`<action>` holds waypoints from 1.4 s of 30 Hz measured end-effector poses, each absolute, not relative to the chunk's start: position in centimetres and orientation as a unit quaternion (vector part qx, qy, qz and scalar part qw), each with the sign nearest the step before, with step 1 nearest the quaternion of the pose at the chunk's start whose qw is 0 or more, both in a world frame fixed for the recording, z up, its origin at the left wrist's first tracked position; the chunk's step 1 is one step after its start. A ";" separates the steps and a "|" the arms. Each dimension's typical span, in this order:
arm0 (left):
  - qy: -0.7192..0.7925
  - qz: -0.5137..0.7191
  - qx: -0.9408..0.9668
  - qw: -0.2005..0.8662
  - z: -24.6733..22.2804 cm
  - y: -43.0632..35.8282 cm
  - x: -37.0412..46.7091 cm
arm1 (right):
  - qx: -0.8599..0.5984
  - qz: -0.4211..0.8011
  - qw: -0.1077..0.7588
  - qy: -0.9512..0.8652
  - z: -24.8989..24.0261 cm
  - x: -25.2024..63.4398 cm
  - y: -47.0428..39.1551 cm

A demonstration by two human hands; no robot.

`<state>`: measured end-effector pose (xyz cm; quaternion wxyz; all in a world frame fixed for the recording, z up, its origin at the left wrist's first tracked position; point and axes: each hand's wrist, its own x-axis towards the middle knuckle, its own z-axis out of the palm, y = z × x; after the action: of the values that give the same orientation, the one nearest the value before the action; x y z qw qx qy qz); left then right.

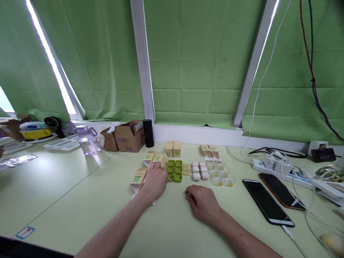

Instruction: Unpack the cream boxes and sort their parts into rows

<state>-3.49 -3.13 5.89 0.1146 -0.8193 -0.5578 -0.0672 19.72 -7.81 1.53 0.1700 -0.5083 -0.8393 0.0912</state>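
My left hand (156, 179) reaches into a group of small tan paper boxes with green labels. Its fingers close on the upper part of one small box (160, 158), though the fingertips are partly hidden. Beside that hand, to the right, stand several green square cups (177, 176) in two columns. My right hand (202, 201) rests on the table, fingers loosely curled together, with nothing visible in them. Beyond it lie small yellowish pieces (186, 169), pale pink blocks (204, 175) and clear plastic cups with yellow bits inside (218, 182).
Two tan boxes (172, 149) stand farther back, and two more (210, 152) to the right. Phones (267, 200), cables and a power strip (282, 173) occupy the right side. A water bottle (88, 141), cardboard carton (130, 138) and black cylinder (148, 133) stand at the back left.
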 end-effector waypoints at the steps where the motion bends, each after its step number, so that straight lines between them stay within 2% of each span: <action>1: -0.558 -0.067 -0.819 0.117 5.9 -3.1 -3.5 | -0.508 0.091 0.170 -0.839 1.5 19.7 -7.8; 13: -0.562 -0.074 -0.815 0.121 6.5 -3.5 -3.5 | -0.511 0.090 0.167 -0.838 1.5 19.8 -7.8; 25: -0.569 -0.282 -0.759 0.142 9.3 -3.6 -4.6 | -0.503 0.089 0.181 -0.840 0.9 19.9 -7.6; 29: -0.570 -0.312 -0.743 0.161 10.6 -3.3 -4.7 | -0.498 0.088 0.185 -0.843 0.9 19.9 -7.5; 34: -0.575 -0.273 -0.752 0.170 11.4 -0.8 -3.5 | -0.503 0.094 0.173 -0.841 1.2 20.0 -7.5; 38: -0.575 -0.168 -0.783 0.167 10.8 3.3 -2.2 | -0.499 0.105 0.191 -0.839 1.6 20.3 -7.6; 42: -0.566 -0.124 -0.800 0.159 9.6 7.3 -1.1 | -0.502 0.110 0.197 -0.835 1.9 20.4 -7.7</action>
<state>-1.07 7.34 9.55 0.1585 -0.7996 -0.5659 -0.1236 20.44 -7.66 1.87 0.1967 -0.5020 -0.8351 0.1095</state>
